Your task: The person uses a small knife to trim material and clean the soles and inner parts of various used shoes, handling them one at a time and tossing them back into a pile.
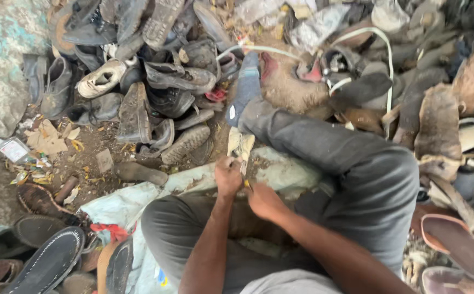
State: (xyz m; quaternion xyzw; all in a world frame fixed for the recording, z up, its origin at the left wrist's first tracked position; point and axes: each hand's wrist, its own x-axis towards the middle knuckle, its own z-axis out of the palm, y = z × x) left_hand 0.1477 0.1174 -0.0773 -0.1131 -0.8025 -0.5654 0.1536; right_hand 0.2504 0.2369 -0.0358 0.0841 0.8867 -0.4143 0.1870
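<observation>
I sit on the ground with grey trousers, looking down at both hands between my knees. My left hand (228, 176) grips the lower end of a worn pale shoe (240, 145) that stands on a dirty light sheet (280, 173). My right hand (263, 200) is closed just beside it, touching the shoe's lower edge; something small and yellowish shows between the two hands, too small to identify. My right leg (324, 142) stretches out toward the pile, ending in a blue sock (246, 87).
A large heap of old dark shoes (161, 76) lies ahead and left, with a white sneaker (102, 79). Loose soles (49, 261) lie at lower left, brown leather scraps (438, 125) and sandals (460, 245) at right. A grey rock (3, 65) stands far left.
</observation>
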